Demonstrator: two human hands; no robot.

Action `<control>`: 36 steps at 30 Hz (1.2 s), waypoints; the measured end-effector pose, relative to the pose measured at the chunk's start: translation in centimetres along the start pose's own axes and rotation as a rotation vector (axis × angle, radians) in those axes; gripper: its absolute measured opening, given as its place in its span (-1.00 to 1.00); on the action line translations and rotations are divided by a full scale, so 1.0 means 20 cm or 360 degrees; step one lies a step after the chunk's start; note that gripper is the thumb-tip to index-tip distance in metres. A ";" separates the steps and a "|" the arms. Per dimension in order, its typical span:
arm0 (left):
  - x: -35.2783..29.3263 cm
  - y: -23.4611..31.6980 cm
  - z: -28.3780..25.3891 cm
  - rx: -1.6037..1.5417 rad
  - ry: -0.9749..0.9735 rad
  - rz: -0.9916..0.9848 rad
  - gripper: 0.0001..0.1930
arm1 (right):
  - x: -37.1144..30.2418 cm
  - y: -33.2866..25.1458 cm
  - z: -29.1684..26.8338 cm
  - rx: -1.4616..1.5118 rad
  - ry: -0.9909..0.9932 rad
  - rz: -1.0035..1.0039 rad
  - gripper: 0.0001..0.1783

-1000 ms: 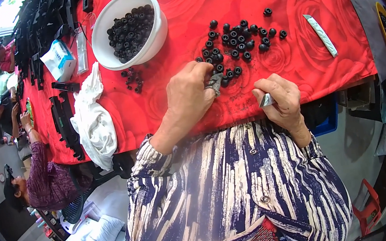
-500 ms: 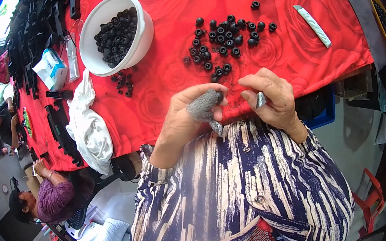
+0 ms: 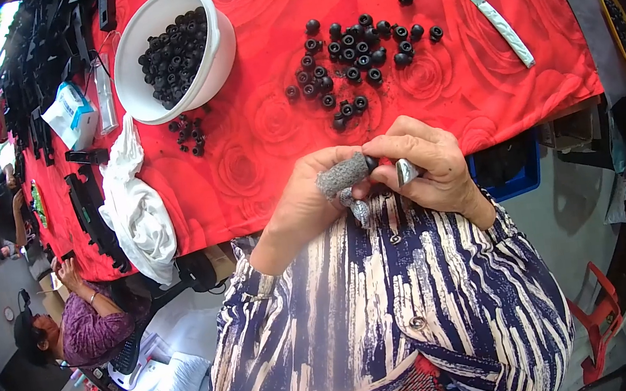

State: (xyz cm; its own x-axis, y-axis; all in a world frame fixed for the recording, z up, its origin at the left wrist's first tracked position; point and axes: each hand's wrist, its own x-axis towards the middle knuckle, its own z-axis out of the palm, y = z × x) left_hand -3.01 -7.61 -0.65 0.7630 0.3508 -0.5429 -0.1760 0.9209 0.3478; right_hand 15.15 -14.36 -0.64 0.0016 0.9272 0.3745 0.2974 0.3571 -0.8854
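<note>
Two hands are now meeting at the table edge, close to the chest, vs. 1 s ago when both were resting on the red rose-print cloth [image 3: 274,130] beside the loose pile. Left hand [image 3: 313,199] is curling shut, its grey fabric-covered finger [image 3: 342,175] pressing a small black round part [image 3: 372,163] against the right fingertips. Right hand [image 3: 427,166] is pinching that same part while also gripping a small silvery metal tool [image 3: 406,171] lower in the fist. Pile of black round parts [image 3: 354,53] is lying well apart from the hands, further up the cloth, approx. unchanged.

White bowl [image 3: 174,48] w/ more black parts is sitting upper left; a few strays [image 3: 188,129] are lying just below it. White rag [image 3: 134,206] is hanging over the table edge. Small white-and-blue packet [image 3: 70,116] is lying left of the bowl, text too small to tell. Long white narrow wrapper [image 3: 502,30] is lying upper right. Yellow dish [image 3: 618,25] w/ dark bits is sitting at the far right rim.
</note>
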 end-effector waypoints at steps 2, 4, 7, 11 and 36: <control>-0.03 0.00 0.06 0.0067 0.0098 0.0014 -0.86 | 0.00 0.00 0.00 0.0026 0.0005 -0.0014 -0.70; -0.03 0.00 0.06 0.0132 0.0194 0.0025 -0.86 | -0.01 -0.01 0.00 0.0051 0.0011 -0.0024 -0.70; -0.04 0.01 0.02 0.0200 -0.0006 0.0058 -0.82 | 0.00 -0.03 0.00 0.0069 0.0001 -0.0063 -0.67; -0.06 0.01 0.03 0.0282 -0.0047 0.0060 -0.78 | -0.01 -0.04 0.01 0.0001 0.0103 -0.0227 -0.63; -0.08 0.03 0.09 0.0448 -0.0089 0.0287 -0.79 | -0.02 -0.08 -0.07 0.0170 -0.0084 0.0165 -0.66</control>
State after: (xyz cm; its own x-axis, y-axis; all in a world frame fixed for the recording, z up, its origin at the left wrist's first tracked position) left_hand -3.23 -8.06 1.85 0.7696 0.4867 -0.4134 -0.1385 0.7592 0.6359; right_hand 16.04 -15.50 1.09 -0.0240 0.9634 0.2669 0.1947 0.2663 -0.9440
